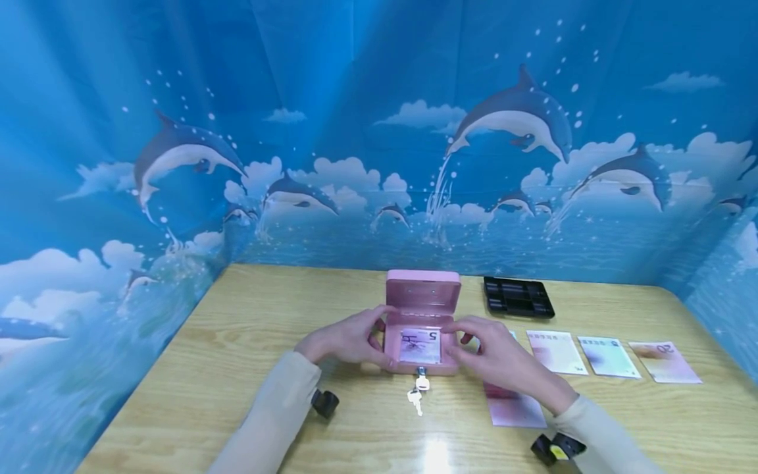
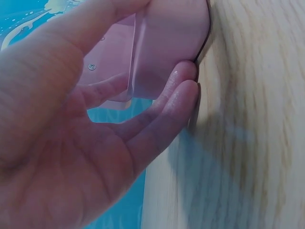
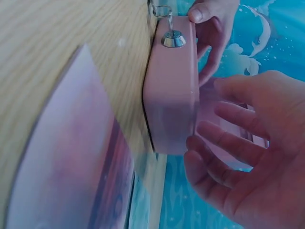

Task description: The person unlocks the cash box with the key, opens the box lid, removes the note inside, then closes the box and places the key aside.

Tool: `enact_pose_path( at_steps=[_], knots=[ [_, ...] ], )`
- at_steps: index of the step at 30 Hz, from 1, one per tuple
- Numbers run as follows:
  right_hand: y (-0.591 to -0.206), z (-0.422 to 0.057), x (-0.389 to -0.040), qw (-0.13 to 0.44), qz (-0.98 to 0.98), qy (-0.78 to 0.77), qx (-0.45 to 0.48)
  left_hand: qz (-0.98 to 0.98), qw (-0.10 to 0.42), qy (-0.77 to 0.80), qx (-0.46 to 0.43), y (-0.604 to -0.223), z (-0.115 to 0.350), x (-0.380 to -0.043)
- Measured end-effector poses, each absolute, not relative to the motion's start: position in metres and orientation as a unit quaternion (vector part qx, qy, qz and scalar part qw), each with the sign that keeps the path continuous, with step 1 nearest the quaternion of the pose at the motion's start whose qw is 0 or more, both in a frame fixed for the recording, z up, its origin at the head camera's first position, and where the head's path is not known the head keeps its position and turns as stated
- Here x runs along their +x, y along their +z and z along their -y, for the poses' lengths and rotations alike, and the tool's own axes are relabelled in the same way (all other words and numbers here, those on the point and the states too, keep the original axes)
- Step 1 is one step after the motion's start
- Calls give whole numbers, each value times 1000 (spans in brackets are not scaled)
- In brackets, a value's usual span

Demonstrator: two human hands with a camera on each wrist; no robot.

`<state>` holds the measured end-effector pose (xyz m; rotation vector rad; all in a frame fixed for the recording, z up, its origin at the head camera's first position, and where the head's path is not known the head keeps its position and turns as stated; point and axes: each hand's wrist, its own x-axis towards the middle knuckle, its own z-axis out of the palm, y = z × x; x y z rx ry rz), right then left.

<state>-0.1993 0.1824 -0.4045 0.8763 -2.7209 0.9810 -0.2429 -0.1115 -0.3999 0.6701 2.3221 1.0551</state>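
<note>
On the counter, at twelve o'clock, left fingers grip the box; spread right fingers apparently settle the note; next perhaps needs release.

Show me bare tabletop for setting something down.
Biggest: the left part of the table, between its left edge, the blue backdrop and the left sleeve. Smaller: right of the black tray, behind the banknotes. Crowded: around the pink box, with fingers at both sides, keys in front and banknotes to its right.
</note>
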Motion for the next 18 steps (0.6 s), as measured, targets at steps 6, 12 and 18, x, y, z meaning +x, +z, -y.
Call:
enact_pose_path(
  at_steps=[6, 12, 18],
  knots=[
    [-408, -173, -209, 20, 902, 305, 306, -854, 248, 386, 245, -400, 112, -244],
    [-409, -167, -216, 5, 903, 295, 312, -853, 251, 386, 246, -401, 112, -244],
    [-411, -162, -222, -14, 907, 283, 312, -857, 249, 379, 245, -401, 112, -244]
  ],
)
